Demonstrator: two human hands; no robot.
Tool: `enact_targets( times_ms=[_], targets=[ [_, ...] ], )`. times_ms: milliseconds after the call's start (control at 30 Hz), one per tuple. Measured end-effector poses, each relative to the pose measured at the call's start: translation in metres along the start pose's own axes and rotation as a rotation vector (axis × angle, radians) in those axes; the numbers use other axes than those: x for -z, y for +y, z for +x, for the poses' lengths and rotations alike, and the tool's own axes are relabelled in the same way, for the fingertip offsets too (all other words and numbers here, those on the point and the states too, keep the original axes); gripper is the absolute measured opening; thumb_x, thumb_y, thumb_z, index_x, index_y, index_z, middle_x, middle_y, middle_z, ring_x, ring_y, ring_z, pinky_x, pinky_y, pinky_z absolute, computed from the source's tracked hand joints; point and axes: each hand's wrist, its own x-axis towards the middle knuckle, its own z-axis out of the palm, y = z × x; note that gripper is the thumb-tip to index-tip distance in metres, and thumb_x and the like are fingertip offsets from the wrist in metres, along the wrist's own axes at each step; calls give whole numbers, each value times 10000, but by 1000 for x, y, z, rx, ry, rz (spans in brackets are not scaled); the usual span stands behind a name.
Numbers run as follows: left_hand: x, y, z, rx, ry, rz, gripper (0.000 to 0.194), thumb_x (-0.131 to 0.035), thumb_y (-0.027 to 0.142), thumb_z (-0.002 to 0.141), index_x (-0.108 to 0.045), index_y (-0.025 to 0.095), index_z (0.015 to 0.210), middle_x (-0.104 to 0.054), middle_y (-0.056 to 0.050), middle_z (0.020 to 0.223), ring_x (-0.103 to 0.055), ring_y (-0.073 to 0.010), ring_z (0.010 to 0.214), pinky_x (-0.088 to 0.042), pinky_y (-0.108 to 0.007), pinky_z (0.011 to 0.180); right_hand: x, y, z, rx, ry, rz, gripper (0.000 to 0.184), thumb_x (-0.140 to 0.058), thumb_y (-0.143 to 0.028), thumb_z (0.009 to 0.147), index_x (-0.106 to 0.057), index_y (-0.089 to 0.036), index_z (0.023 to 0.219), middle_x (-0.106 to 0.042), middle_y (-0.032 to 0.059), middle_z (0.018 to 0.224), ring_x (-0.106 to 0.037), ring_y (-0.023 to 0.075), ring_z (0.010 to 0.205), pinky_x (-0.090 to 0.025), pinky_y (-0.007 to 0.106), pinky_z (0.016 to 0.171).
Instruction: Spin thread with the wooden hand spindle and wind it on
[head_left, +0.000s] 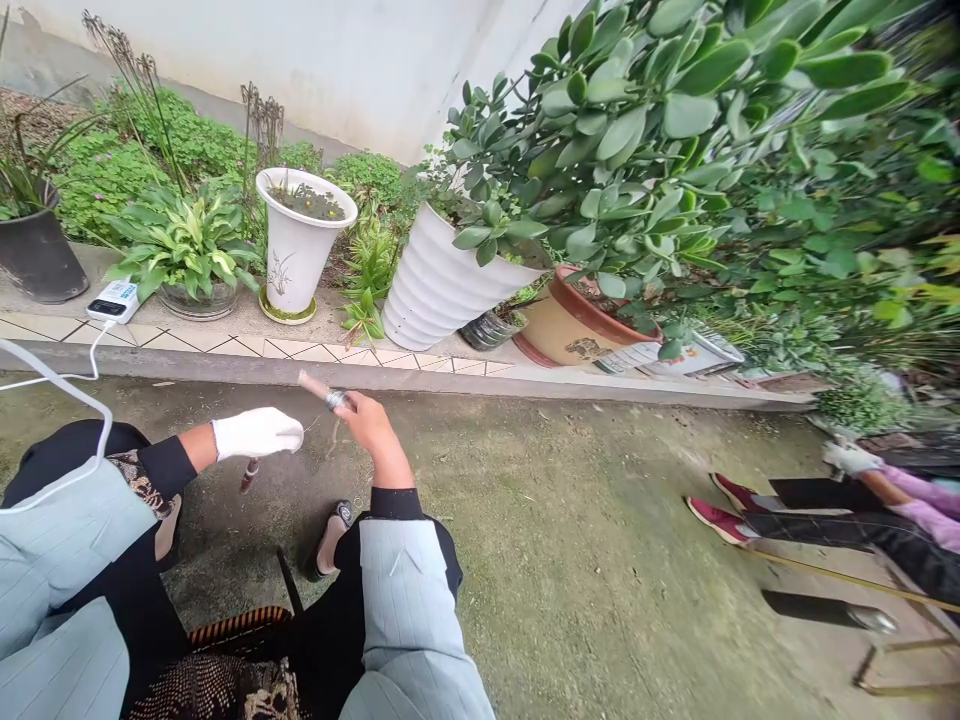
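A pale, slim stick with a silvery wound band (316, 387) is held above the greenish concrete floor (525, 500), its near end pinched between the thumb and fingers of the bare right hand (367, 420). The left hand in a white knit glove (259, 433) has its fingertips pressed together on a thin, pale strand (310, 428) beside the stick; whether it also grips the dark reddish-brown object (250, 474) just below cannot be told. Beyond, a white flared flowerpot (294, 250) stands on the tiled ledge (187, 335).
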Motion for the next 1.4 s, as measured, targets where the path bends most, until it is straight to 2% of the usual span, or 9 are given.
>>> enact_targets(
  times_ms=[100,233,533,667,800,933,1133,1300,1400],
  targets=[
    [2,5,-1,-49,11,119,263,-450,323,885,-633,180,763,-604,1,687,-477,-121,595,-330,-223,591,-2,-5,-6,24,-368,-278,177,-637,-244,768,-691,-156,912,-688,83,859,-600,178,764,-401,259,663],
    [5,3,-1,-46,105,18,275,-450,347,890,-616,169,764,-628,-15,757,-513,-133,683,-365,-218,652,-1,-10,-15,140,-960,-6,162,-669,-236,739,-695,-135,862,-631,9,670,-556,121,606,-394,231,597],
    [2,-8,3,78,143,-460,361,-427,450,908,-620,146,880,-536,5,629,-456,-106,553,-361,-209,528,14,-6,-10,105,-150,1013,427,-716,-409,693,-620,-144,1014,-666,46,831,-539,99,635,-448,235,613],
    [-1,5,4,84,-10,-405,308,-461,407,886,-639,156,885,-522,20,611,-441,-97,528,-346,-201,502,-1,-4,2,34,-71,916,376,-673,-416,719,-609,-147,975,-658,54,834,-543,110,648,-445,236,601],
    [0,13,3,20,-118,-427,236,-488,334,850,-639,157,818,-576,6,665,-490,-100,555,-392,-203,543,-10,-7,3,8,4,313,312,-598,-307,805,-620,-156,1077,-678,67,886,-578,141,714,-430,265,668],
    [2,14,2,33,-159,-373,197,-495,285,816,-647,163,784,-593,2,679,-530,-110,559,-415,-205,537,-12,-17,-6,49,-81,-309,273,-613,-300,831,-652,-185,1075,-703,116,980,-626,225,886,-405,299,731],
    [3,17,1,90,-209,-370,171,-525,273,767,-661,172,745,-543,16,593,-432,-96,467,-311,-204,412,-10,-17,-12,104,-493,-501,158,-693,-242,757,-720,-184,902,-720,97,902,-641,207,812,-387,257,636],
    [9,10,3,134,-139,-551,188,-546,315,784,-624,152,734,-490,25,553,-417,-86,450,-307,-197,403,4,-8,-17,248,-909,1,255,-711,-222,704,-724,-183,955,-649,-25,677,-565,116,616,-397,220,604],
    [11,-1,10,156,50,-737,236,-563,365,799,-599,134,770,-529,12,580,-476,-100,480,-399,-225,468,12,-6,-17,315,-644,486,482,-711,-302,709,-651,-155,1163,-660,-7,810,-554,108,684,-424,229,658]
  ],
)
